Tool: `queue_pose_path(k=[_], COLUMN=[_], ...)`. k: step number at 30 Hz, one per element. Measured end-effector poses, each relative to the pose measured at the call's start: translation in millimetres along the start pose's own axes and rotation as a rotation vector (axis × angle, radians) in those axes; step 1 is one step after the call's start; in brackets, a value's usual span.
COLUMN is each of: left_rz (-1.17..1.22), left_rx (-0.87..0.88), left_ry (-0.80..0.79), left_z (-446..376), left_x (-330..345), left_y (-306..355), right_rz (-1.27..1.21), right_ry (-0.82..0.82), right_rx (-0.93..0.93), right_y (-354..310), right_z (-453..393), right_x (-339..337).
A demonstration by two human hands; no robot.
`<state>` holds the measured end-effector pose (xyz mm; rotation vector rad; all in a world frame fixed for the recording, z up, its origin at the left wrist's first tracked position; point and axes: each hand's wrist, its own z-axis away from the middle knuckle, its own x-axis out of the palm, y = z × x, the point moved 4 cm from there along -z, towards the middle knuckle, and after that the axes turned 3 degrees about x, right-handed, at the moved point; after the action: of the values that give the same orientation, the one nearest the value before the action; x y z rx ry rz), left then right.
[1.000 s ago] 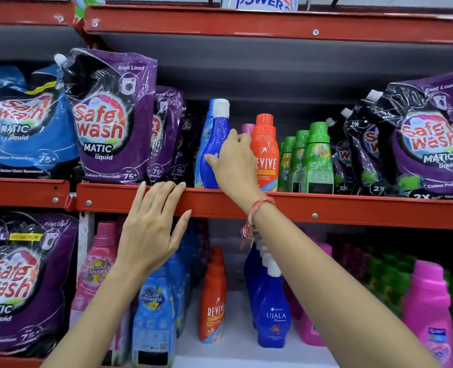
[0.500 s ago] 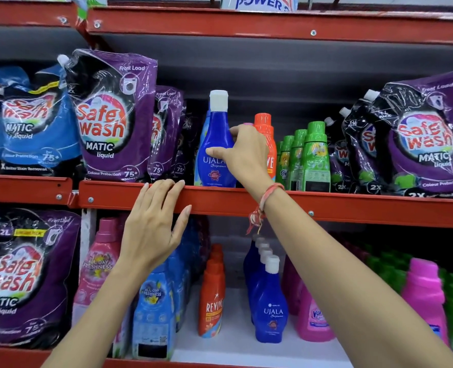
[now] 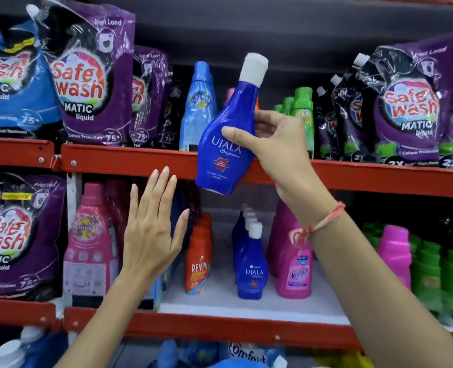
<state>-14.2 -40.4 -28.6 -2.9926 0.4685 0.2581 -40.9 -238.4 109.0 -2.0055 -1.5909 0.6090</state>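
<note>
— Fingers?
— Right hand: thumb and fingers pinch the bottle at its waist. Left hand: spread flat, holding nothing.
— And the bottle?
— In the air before the shelf's front edge, long axis near upright, cap up, tipped right.

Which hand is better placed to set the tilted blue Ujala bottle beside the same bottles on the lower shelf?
Probably the right hand: it grips the Ujala bottle, directly above the Ujala row on the lower shelf. The left hand is open, empty, farther left.
</note>
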Motion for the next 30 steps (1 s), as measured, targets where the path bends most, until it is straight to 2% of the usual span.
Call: queue_pose_path(k=[8,19,30], left_rz=[0.02,0.011,0.029], left_rx=[-0.038,-0.063,-0.165], left_ry=[-0.146,-0.422,-0.503], left_z=[70,134,168], left_x=[27,67,87], left_y=[19,27,21], right_rz=[0.038,0.338,0.468], right_ry=[-0.073,-0.025,-0.018], right_rx=[0.154,0.359,0.43], right_y=[71,183,225], right_z=[69,116,127], right_x=[-24,-34,-32])
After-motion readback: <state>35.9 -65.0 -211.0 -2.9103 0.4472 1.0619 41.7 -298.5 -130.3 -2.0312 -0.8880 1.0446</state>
